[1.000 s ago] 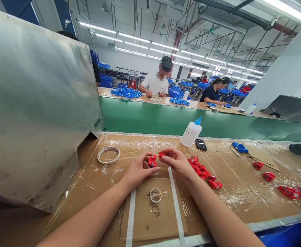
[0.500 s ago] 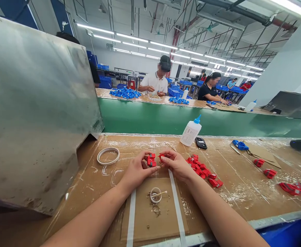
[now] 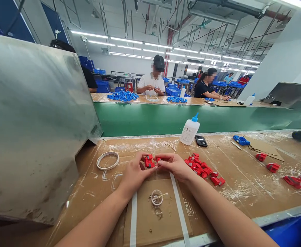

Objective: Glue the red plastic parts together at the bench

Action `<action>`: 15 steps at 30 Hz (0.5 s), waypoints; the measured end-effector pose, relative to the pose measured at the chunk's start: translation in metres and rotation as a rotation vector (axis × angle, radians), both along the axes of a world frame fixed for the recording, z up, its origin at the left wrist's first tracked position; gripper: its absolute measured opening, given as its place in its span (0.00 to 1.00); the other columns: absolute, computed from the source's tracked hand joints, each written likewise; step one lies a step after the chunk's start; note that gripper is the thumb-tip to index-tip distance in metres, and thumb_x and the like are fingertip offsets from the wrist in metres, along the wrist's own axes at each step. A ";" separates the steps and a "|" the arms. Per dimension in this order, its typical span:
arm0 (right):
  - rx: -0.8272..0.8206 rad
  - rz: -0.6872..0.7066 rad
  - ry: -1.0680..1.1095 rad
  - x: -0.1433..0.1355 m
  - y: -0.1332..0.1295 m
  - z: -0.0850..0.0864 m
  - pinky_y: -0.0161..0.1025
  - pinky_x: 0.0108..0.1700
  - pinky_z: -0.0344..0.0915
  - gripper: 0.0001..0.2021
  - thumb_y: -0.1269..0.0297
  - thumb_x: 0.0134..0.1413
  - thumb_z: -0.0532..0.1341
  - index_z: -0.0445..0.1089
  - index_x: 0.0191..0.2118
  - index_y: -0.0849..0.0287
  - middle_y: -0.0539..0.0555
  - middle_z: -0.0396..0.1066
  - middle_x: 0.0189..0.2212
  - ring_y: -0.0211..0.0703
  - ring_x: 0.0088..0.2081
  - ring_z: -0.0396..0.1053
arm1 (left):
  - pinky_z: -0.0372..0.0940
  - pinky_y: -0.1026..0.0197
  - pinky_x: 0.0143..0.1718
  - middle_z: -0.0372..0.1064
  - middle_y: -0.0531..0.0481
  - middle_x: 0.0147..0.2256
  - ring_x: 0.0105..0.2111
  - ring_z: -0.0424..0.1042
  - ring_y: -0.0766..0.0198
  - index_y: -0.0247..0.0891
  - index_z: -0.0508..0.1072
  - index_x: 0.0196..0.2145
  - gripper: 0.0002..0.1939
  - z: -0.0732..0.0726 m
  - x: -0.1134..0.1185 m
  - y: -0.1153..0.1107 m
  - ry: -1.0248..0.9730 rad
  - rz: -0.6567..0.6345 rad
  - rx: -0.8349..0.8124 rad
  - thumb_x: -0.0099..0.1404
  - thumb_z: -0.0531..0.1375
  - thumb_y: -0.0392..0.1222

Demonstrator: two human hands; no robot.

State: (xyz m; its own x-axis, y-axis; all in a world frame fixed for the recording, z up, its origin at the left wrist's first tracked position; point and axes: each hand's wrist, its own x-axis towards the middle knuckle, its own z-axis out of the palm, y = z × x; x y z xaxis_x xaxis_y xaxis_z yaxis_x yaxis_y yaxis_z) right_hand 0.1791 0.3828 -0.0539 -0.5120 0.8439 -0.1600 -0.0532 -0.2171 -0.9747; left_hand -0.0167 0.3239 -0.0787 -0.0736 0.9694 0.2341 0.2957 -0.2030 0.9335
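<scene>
My left hand (image 3: pixel 136 169) is closed on a red plastic part (image 3: pixel 149 161) with dark grey patches, held between thumb and fingers. Close beside it, my right hand (image 3: pixel 174 166) pinches a smaller red piece (image 3: pixel 159 160), partly hidden by the fingertips. The two pieces are very near each other; I cannot tell whether they touch. Below the hands lies a cardboard sheet (image 3: pixel 145 219) with white tape strips. On it stands a small round cup (image 3: pixel 157 198) with a cotton swab (image 3: pixel 163 195) resting across it. Right of my right hand is a pile of red parts (image 3: pixel 199 166).
A roll of tape (image 3: pixel 107 161) lies at left, near a large metal housing (image 3: pixel 37 130). Behind the hands stand a white bottle (image 3: pixel 189 132) with a blue tip and a black device (image 3: pixel 201 141). Further right are a blue part (image 3: pixel 241 140) and several red parts. Co-workers sit across the green divider (image 3: pixel 145 118).
The view has shifted slightly. Both hands remain close together with their red pieces, and the smaller piece in my right hand now sits a little nearer the larger part.
</scene>
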 end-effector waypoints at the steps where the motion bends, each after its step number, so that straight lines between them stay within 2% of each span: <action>1: 0.023 -0.020 -0.014 0.000 0.001 0.000 0.40 0.47 0.75 0.28 0.57 0.40 0.79 0.78 0.48 0.61 0.59 0.79 0.43 0.42 0.39 0.78 | 0.61 0.63 0.29 0.73 0.60 0.33 0.25 0.68 0.68 0.45 0.70 0.47 0.22 0.000 0.000 0.000 0.015 0.005 0.007 0.59 0.71 0.51; 7: 0.133 -0.119 -0.059 -0.004 0.002 0.001 0.40 0.40 0.77 0.24 0.55 0.36 0.80 0.80 0.39 0.64 0.58 0.80 0.33 0.42 0.33 0.77 | 0.60 0.63 0.30 0.74 0.62 0.31 0.25 0.68 0.68 0.48 0.72 0.45 0.18 0.001 -0.001 -0.003 0.103 -0.033 0.037 0.60 0.71 0.45; 13: 0.078 -0.202 -0.046 -0.007 -0.001 -0.004 0.36 0.38 0.75 0.25 0.51 0.37 0.79 0.80 0.39 0.64 0.57 0.79 0.33 0.40 0.32 0.76 | 0.62 0.61 0.37 0.77 0.58 0.39 0.36 0.73 0.62 0.48 0.73 0.45 0.16 0.004 0.000 -0.003 0.188 -0.010 0.077 0.60 0.70 0.42; 15: 0.069 -0.246 -0.043 -0.010 -0.002 -0.006 0.34 0.37 0.74 0.24 0.50 0.38 0.78 0.80 0.37 0.64 0.57 0.79 0.33 0.39 0.32 0.76 | 0.62 0.60 0.37 0.77 0.56 0.39 0.37 0.74 0.60 0.46 0.73 0.45 0.15 0.006 0.002 -0.003 0.220 0.008 0.082 0.60 0.69 0.42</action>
